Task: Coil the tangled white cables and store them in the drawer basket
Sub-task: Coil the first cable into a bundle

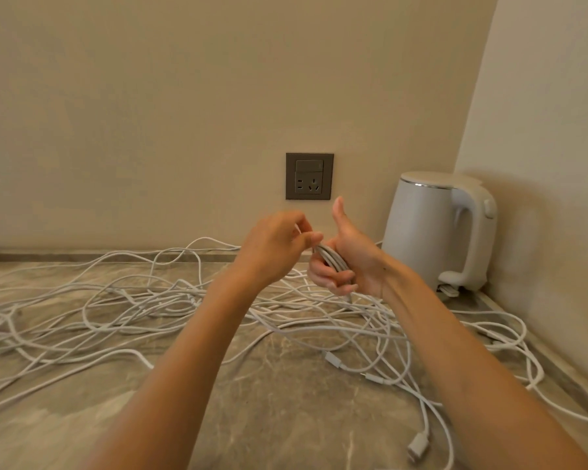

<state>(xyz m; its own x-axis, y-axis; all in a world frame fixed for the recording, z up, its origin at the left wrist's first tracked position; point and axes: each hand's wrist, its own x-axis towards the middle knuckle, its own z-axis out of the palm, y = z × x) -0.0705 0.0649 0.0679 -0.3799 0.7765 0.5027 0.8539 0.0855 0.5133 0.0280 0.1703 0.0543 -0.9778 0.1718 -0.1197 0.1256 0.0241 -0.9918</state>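
A tangle of white cables (143, 310) sprawls over the marble countertop (269, 401), from the left edge to the right wall. Both hands are raised above it, near the back wall. My right hand (350, 259) grips a small coil of white cable (333, 261) with its fingers curled round the loops and its thumb pointing up. Just to its left, my left hand (279, 245) pinches a strand of the same cable at the top of the coil. Loose connector ends (418, 444) lie at the front right. No drawer basket is in view.
A white electric kettle (438, 228) stands in the back right corner against the walls. A dark wall socket (309, 176) sits on the back wall just above my hands. The right wall closes off the counter on that side.
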